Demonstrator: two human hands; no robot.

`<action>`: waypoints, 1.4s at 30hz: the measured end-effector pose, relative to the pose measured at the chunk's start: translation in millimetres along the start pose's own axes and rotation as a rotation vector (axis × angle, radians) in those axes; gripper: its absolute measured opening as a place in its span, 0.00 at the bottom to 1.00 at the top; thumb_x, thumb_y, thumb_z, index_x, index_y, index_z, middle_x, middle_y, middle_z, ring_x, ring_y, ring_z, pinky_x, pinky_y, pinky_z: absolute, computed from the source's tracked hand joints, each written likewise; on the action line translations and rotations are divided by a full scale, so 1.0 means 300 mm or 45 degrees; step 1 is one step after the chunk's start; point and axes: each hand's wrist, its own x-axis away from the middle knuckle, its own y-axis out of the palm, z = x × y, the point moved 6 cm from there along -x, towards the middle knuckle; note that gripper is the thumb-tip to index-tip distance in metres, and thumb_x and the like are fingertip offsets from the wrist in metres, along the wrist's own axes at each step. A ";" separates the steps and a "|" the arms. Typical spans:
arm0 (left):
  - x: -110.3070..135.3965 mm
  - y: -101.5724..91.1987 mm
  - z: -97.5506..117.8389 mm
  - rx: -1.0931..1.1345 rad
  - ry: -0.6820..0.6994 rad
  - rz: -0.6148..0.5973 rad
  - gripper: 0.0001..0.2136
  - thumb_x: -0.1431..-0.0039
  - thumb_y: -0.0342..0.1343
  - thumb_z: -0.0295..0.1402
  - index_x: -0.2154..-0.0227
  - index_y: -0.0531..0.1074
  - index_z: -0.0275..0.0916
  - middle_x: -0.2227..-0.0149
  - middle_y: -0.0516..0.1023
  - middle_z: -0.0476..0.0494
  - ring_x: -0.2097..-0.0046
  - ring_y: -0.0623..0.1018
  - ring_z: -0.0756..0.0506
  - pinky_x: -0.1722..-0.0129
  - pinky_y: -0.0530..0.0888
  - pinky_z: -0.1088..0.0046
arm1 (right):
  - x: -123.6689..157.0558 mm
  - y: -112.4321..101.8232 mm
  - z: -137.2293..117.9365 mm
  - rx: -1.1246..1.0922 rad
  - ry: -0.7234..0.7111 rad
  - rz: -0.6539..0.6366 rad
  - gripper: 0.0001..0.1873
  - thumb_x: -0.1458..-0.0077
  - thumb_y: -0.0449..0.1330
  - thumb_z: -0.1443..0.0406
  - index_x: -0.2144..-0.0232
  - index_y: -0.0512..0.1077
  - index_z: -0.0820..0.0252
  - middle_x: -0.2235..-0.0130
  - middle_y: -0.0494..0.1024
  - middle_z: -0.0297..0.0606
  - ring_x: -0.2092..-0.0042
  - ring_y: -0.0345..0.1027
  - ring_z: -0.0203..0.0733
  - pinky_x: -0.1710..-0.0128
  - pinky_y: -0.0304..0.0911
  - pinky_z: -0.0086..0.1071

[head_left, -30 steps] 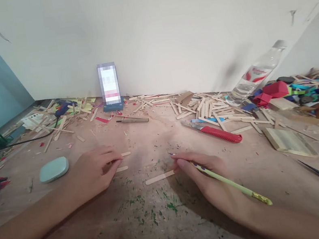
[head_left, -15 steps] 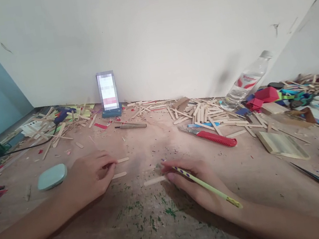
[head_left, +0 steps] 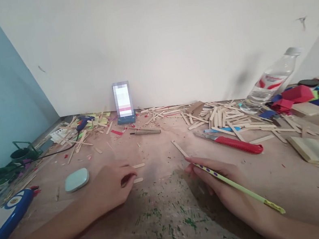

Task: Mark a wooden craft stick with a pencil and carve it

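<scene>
Wooden stick offcuts (head_left: 138,180) lie on the table (head_left: 166,225) at the left hand (head_left: 110,188), fingers curled together, the right hand (head_left: 223,186) with fingers clamped on a pale-green dotted pencil (head_left: 240,189): marking looks in hand, and next calls for steadying the long flat stick (head_left: 179,148) past its tip.

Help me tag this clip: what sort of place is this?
Probably a hobby craft corner: heaps of loose wooden sticks, a red utility knife, and a pencil held in the right hand.

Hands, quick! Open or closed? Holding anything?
Left hand: fingertips on a short wooden stick, grip unclear.
Right hand: closed, holding a green pencil.
</scene>
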 end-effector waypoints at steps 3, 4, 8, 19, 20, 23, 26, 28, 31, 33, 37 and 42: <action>0.017 0.037 0.049 0.100 0.080 -0.029 0.13 0.28 0.52 0.30 0.59 0.83 0.45 0.58 0.85 0.46 0.58 0.84 0.44 0.58 0.79 0.69 | 0.004 0.006 -0.006 0.022 0.051 -0.022 0.27 0.36 0.63 0.47 0.46 0.84 0.57 0.66 0.84 0.39 0.74 0.67 0.39 0.76 0.64 0.33; 0.021 0.042 0.064 0.133 0.097 -0.029 0.13 0.27 0.51 0.31 0.57 0.82 0.45 0.57 0.85 0.46 0.56 0.84 0.44 0.56 0.79 0.69 | 0.004 0.007 -0.006 0.033 0.068 -0.027 0.27 0.37 0.63 0.47 0.45 0.83 0.56 0.68 0.83 0.38 0.74 0.67 0.39 0.75 0.64 0.33; 0.030 0.019 0.091 0.202 0.120 -0.022 0.14 0.23 0.48 0.34 0.53 0.81 0.44 0.53 0.84 0.44 0.52 0.83 0.45 0.51 0.78 0.69 | 0.001 0.008 0.005 0.061 0.120 -0.050 0.28 0.40 0.64 0.43 0.50 0.85 0.54 0.69 0.81 0.37 0.72 0.67 0.42 0.74 0.64 0.34; 0.034 0.005 0.050 0.172 0.304 -0.373 0.12 0.28 0.51 0.28 0.60 0.81 0.43 0.61 0.80 0.48 0.59 0.80 0.47 0.60 0.71 0.71 | 0.007 0.028 0.039 0.016 0.207 -0.085 0.26 0.41 0.64 0.43 0.57 0.83 0.58 0.69 0.82 0.40 0.71 0.73 0.43 0.71 0.69 0.35; 0.036 0.021 0.056 0.189 0.306 -0.357 0.13 0.26 0.50 0.28 0.59 0.81 0.43 0.61 0.80 0.48 0.59 0.80 0.47 0.59 0.71 0.71 | 0.006 0.031 0.041 0.015 0.211 -0.093 0.25 0.41 0.64 0.44 0.57 0.83 0.58 0.69 0.82 0.40 0.72 0.73 0.43 0.72 0.69 0.36; 0.041 0.067 0.082 0.244 0.302 -0.290 0.14 0.23 0.48 0.31 0.55 0.81 0.42 0.59 0.81 0.46 0.57 0.80 0.46 0.57 0.72 0.71 | 0.003 0.037 0.050 0.027 0.212 -0.117 0.22 0.43 0.66 0.46 0.59 0.83 0.56 0.68 0.82 0.39 0.71 0.73 0.44 0.71 0.70 0.36; 0.041 0.061 0.089 0.276 0.287 -0.260 0.14 0.22 0.47 0.32 0.53 0.80 0.41 0.56 0.81 0.45 0.56 0.79 0.46 0.55 0.71 0.70 | 0.003 0.038 0.055 0.038 0.188 -0.126 0.20 0.45 0.68 0.48 0.60 0.84 0.55 0.63 0.84 0.41 0.66 0.75 0.46 0.69 0.70 0.36; 0.037 0.025 0.072 0.278 0.280 -0.297 0.12 0.24 0.49 0.31 0.56 0.80 0.41 0.57 0.81 0.46 0.56 0.79 0.46 0.55 0.70 0.71 | 0.004 0.037 0.053 0.033 0.170 -0.130 0.20 0.44 0.69 0.48 0.61 0.83 0.55 0.63 0.84 0.41 0.67 0.75 0.45 0.69 0.69 0.36; 0.033 -0.028 0.031 0.264 0.292 -0.439 0.07 0.30 0.57 0.29 0.63 0.79 0.43 0.62 0.80 0.51 0.60 0.78 0.48 0.59 0.67 0.72 | 0.006 0.038 0.041 0.009 0.134 -0.132 0.19 0.43 0.68 0.48 0.63 0.82 0.56 0.68 0.82 0.39 0.71 0.72 0.42 0.71 0.68 0.35; 0.033 -0.041 0.012 0.264 0.305 -0.507 0.06 0.31 0.58 0.29 0.64 0.79 0.43 0.62 0.81 0.52 0.60 0.78 0.48 0.59 0.67 0.72 | 0.006 0.038 0.030 -0.013 0.103 -0.125 0.18 0.43 0.67 0.49 0.65 0.81 0.57 0.69 0.82 0.38 0.71 0.72 0.41 0.72 0.67 0.34; 0.034 0.001 0.023 0.300 0.304 -0.504 0.07 0.29 0.56 0.28 0.63 0.78 0.43 0.62 0.79 0.51 0.59 0.78 0.49 0.59 0.67 0.73 | 0.002 0.040 0.017 -0.026 0.065 -0.109 0.14 0.43 0.67 0.53 0.67 0.79 0.57 0.69 0.82 0.39 0.71 0.73 0.41 0.72 0.66 0.32; 0.031 0.059 0.070 0.400 0.298 -0.371 0.08 0.27 0.55 0.32 0.63 0.77 0.42 0.63 0.78 0.51 0.60 0.77 0.48 0.58 0.68 0.73 | 0.001 0.040 0.011 -0.007 0.037 -0.103 0.12 0.43 0.65 0.55 0.68 0.78 0.57 0.71 0.80 0.38 0.71 0.73 0.42 0.73 0.67 0.32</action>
